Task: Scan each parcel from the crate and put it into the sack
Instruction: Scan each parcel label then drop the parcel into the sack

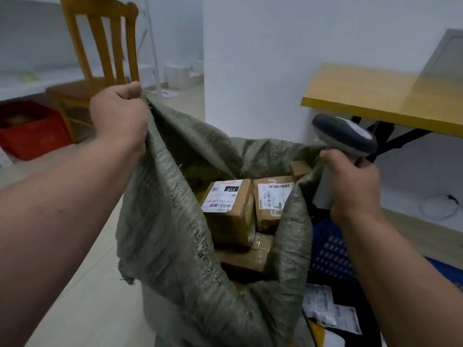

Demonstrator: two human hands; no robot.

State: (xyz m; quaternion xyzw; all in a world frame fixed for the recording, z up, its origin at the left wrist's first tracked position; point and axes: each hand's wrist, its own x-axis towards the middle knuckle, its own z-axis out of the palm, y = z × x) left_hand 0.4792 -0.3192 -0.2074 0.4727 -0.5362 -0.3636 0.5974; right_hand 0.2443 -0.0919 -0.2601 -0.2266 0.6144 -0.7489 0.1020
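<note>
A grey-green woven sack [175, 234] stands open in the middle of the view. My left hand [120, 113] grips its rim on the left and holds that side up high. My right hand [353, 189] grips the handle of a grey barcode scanner [343, 136] and also pinches the sack's right rim. Inside the sack lie several brown cardboard parcels; one [226, 204] bears a white label marked 010, another [271, 199] sits beside it with a barcode label. A blue crate [330, 254] stands at the lower right with plastic-wrapped parcels [325, 311] in it.
A wooden chair [100, 58] stands behind on the left, a red crate [32, 131] beside it on the floor. A yellow-topped table [375, 96] with black legs is at the right, against a white wall. A white pillar [250, 71] rises behind the sack.
</note>
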